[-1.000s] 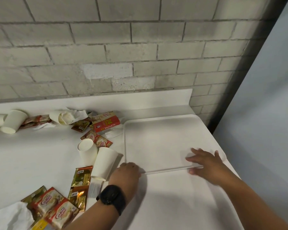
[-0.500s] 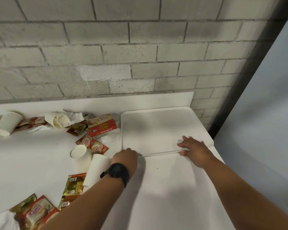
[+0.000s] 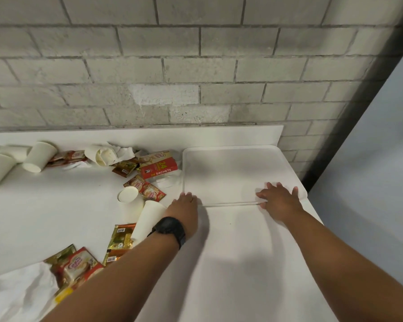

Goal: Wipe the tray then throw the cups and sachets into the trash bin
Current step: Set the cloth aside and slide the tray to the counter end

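Observation:
A white tray (image 3: 230,173) lies flat at the back right of the white counter, against the upstand. My left hand (image 3: 184,209), with a black watch on the wrist, touches the tray's near left corner. My right hand (image 3: 278,201) rests on the near rim towards the right, fingers spread flat on the tray and thumb along the edge. White paper cups lie tipped over to the left: two close to my left hand (image 3: 132,197) (image 3: 148,218), others at the far left (image 3: 39,156). Coffee sachets (image 3: 147,190) (image 3: 120,237) (image 3: 78,269) are scattered among them.
A red sachet box (image 3: 158,167) and a crumpled tissue with a crushed cup (image 3: 107,154) lie left of the tray. More white tissue (image 3: 16,291) covers the near left corner. A grey block wall stands behind; the counter's right edge drops off just past the tray.
The tray has slid away from me towards the wall, with both hands following on its near edge. My arms have stretched further forward.

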